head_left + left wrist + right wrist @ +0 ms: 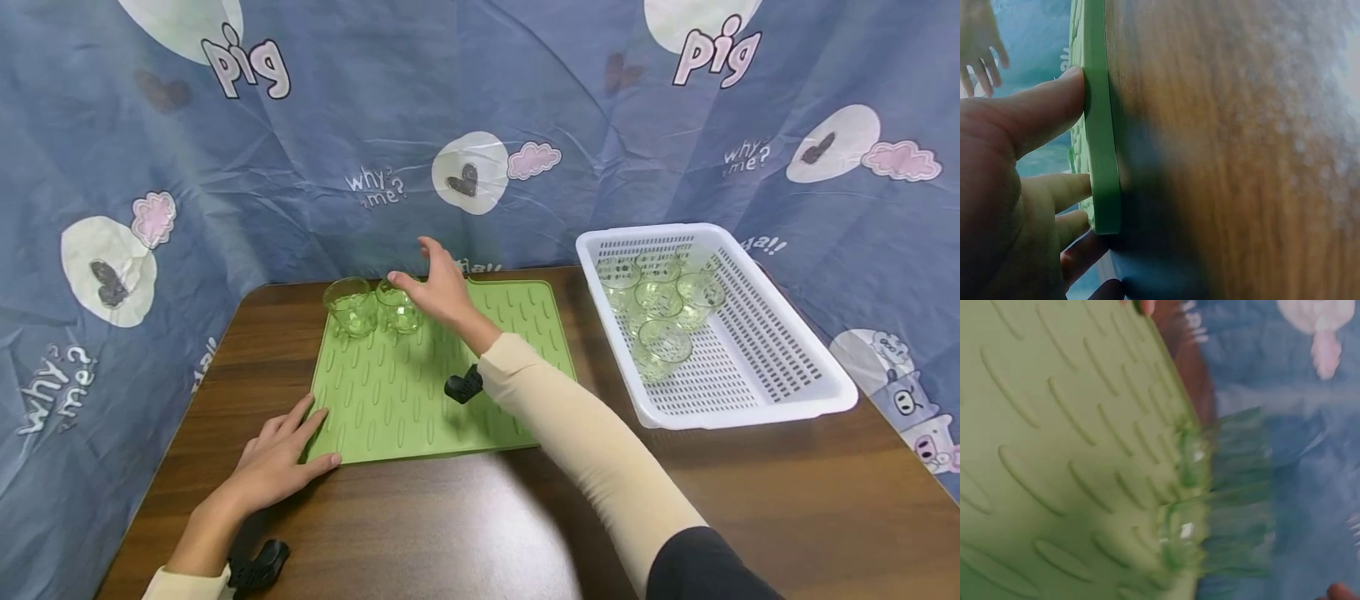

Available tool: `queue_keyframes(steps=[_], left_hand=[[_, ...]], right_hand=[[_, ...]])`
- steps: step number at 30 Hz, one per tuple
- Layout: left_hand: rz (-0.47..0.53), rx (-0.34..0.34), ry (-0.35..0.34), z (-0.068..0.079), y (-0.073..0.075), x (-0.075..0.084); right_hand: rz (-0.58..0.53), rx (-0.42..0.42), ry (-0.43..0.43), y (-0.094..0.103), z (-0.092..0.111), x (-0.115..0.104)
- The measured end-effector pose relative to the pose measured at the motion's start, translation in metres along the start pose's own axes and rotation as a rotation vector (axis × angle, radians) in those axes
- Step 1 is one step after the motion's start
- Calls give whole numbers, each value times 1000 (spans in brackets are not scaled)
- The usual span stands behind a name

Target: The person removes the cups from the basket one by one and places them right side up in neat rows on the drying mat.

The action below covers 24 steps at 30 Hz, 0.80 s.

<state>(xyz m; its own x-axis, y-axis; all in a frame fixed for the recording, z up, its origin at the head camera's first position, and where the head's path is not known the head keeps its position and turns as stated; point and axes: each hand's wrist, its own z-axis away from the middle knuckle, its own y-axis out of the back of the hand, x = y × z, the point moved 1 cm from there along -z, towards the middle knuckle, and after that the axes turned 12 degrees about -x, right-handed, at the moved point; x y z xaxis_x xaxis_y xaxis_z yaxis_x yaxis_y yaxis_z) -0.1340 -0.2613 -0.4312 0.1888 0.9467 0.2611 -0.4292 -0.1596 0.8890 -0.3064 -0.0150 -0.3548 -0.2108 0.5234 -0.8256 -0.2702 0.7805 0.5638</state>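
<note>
Two clear greenish glass cups stand side by side at the far left of a green ridged mat (390,400). One cup (349,310) is nearest the corner, the other (397,315) just to its right. My right hand (438,292) hovers beside and above the right cup, thumb and fingers spread, holding nothing. In the right wrist view the two cups (1182,540) rise from the mat's edge, with only a fingertip showing low at the right. My left hand (273,458) rests at the mat's near left corner, thumb and fingertips touching its edge (1100,137).
A white plastic basket (750,418) stands on the right of the brown wooden table (465,517). Several more glass cups (664,343) are inside it, towards its left and back. A blue patterned cloth (315,183) hangs behind the table and along its sides.
</note>
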Motion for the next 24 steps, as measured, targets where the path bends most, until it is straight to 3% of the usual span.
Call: queue_keyframes(steps=[5,11,24], left_hand=[[3,5,6,2,1,-3],[-9,9,1,2,2,-4],[5,12,-11,-3,-2,0]], right_hand=[[-5,28,-10,14,18,-22],[-32,11,39,26,38,-37],[22,-28,45,40,57,-21]])
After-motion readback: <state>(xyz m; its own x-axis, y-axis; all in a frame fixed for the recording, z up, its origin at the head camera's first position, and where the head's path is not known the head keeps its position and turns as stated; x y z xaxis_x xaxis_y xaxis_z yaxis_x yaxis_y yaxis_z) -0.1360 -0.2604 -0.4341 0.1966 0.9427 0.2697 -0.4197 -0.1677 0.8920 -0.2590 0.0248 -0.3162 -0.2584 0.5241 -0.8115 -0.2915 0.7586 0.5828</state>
